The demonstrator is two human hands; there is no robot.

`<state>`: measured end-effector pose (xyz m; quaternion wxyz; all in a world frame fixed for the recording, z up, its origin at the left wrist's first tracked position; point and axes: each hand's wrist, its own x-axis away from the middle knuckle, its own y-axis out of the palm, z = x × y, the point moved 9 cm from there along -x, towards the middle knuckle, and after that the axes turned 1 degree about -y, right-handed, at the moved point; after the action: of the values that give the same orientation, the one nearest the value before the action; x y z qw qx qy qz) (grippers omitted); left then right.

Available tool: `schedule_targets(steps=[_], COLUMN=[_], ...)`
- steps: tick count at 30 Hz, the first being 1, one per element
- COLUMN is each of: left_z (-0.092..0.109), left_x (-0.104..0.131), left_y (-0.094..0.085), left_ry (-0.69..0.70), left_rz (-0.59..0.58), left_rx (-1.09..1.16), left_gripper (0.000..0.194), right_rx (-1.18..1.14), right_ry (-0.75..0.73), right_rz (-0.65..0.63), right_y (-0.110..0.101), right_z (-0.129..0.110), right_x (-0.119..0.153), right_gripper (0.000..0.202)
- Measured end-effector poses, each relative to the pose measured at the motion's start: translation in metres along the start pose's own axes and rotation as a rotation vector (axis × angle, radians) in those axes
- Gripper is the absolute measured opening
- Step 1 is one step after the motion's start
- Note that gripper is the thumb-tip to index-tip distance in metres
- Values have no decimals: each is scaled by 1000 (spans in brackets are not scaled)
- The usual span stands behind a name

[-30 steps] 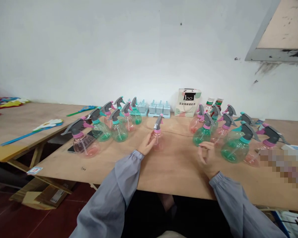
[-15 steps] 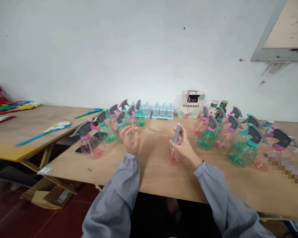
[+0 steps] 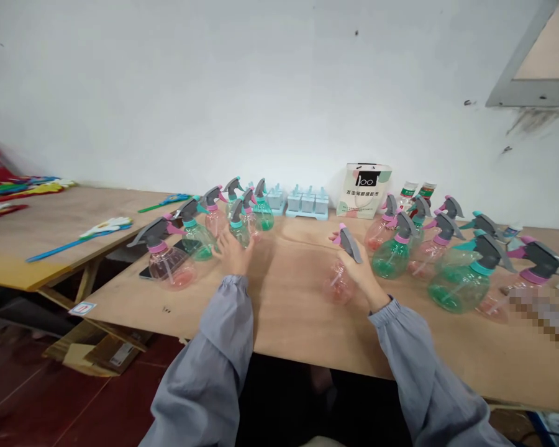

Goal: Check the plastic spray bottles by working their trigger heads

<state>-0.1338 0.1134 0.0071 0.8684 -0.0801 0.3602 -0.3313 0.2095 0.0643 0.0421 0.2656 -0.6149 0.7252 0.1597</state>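
My right hand is closed around the neck of a pink spray bottle with a grey and pink trigger head. That bottle stands slightly tilted, at or just over the table, in front of me. My left hand reaches to the group on the left with thumb and fingers spread. It is right in front of a green spray bottle with a turquoise collar, whose lower part it hides; whether the fingers touch it I cannot tell. Close by on the left are another green spray bottle and a clear pink one.
More pink and green spray bottles stand at the right. At the back are light blue popsicle moulds, a paper bag and small labelled bottles. A dark phone lies at the left. Another table holds colourful hand-shaped items.
My left hand has moved left and opened toward the green bottle. My right hand has turned the pink bottle's head, moving it slightly right. The camera view has shifted a little.
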Motion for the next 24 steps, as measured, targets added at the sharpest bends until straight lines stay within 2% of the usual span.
schedule_targets(steps=[3,6,9,12,18,24], left_z=[3,10,25,41,44,40], left_x=[7,18,34,51,57,57], left_y=[2,8,22,35,46,51], left_ry=[12,61,182,319,387,385], left_rz=[-14,-61,-150,-228,-284,-332], left_rx=[-67,-54,47,185,261,293], left_gripper=[77,74,70,67,68,69], right_rx=[-12,-117,-321,-445,-536,-571], right_ry=[59,225,413,535,539,603], right_rz=[-2,4,1,-18,-98,-89], right_y=[-3,-2,4,12,23,28], right_z=[-3,4,12,16,15,25], right_x=[-2,1,7,11,10,17], right_gripper=[23,23,29,30,28,26])
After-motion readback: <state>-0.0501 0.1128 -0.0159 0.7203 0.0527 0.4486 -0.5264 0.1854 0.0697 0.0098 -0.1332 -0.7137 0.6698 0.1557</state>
